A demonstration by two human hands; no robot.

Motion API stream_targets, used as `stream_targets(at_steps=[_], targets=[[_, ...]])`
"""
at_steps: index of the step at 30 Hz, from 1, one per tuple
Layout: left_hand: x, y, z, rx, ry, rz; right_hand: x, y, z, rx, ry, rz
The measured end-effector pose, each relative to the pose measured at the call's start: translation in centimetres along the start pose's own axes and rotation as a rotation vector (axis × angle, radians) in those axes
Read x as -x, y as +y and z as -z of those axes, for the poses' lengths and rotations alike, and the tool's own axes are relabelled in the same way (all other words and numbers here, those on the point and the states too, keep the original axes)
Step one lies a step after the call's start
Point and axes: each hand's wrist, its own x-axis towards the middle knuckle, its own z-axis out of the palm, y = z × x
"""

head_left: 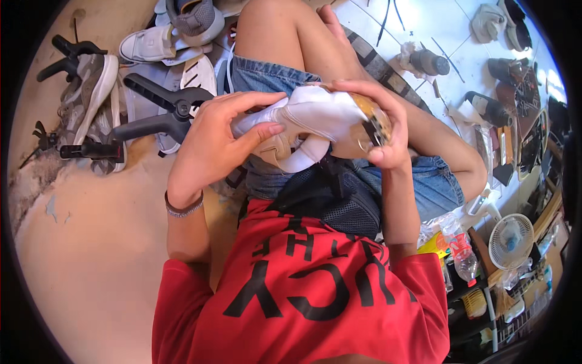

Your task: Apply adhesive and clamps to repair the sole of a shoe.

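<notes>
A white shoe (327,115) is held up between my two hands, above my lap. My left hand (212,136) grips one end, its thumb lying across the white and beige upper near the opening. Round the other end curl the fingers of my right hand (391,118), with the thumb below. That end shows a yellowish-brown, glossy surface with a black and white patch; my fingers cover part of it. Just left of my left hand, a large black spring clamp (176,109) lies by other shoes, its jaws partly hidden behind my hand.
Grey-brown sneakers (94,103) and a second black clamp (66,54) lie at the left. Farther back are a white sneaker (148,45) and a grey shoe (197,21). On the right are a dark bottle (429,62), a plastic bottle (464,261) and a small fan (511,241).
</notes>
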Motion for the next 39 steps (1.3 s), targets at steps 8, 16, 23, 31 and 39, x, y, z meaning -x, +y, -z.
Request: stream_targets(at_steps=[8, 16, 23, 31, 39], targets=[[1.1, 1.2, -0.2, -0.101, 0.266, -0.253, -1.8, -0.8, -0.4, -0.008, -0.269, 0.411], [0.1, 0.6, -2.4, -0.276, 0.531, -0.402, -1.8, -1.1, -1.1, -0.059, -0.096, 0.438], [-2.0, -1.0, -3.9, -0.104, 0.609, -0.429, -1.0, -0.8, -1.2, 0.077, 0.227, 0.255], [-1.6, 0.2, -3.0, 0.0, 0.486, -0.344, -1.2, 0.3, 0.3, 0.046, -0.052, 0.498], [-0.5, 0.4, -3.6, -0.063, 0.471, -0.414, -1.4, 0.7, 0.5, 0.047, -0.167, 0.577]])
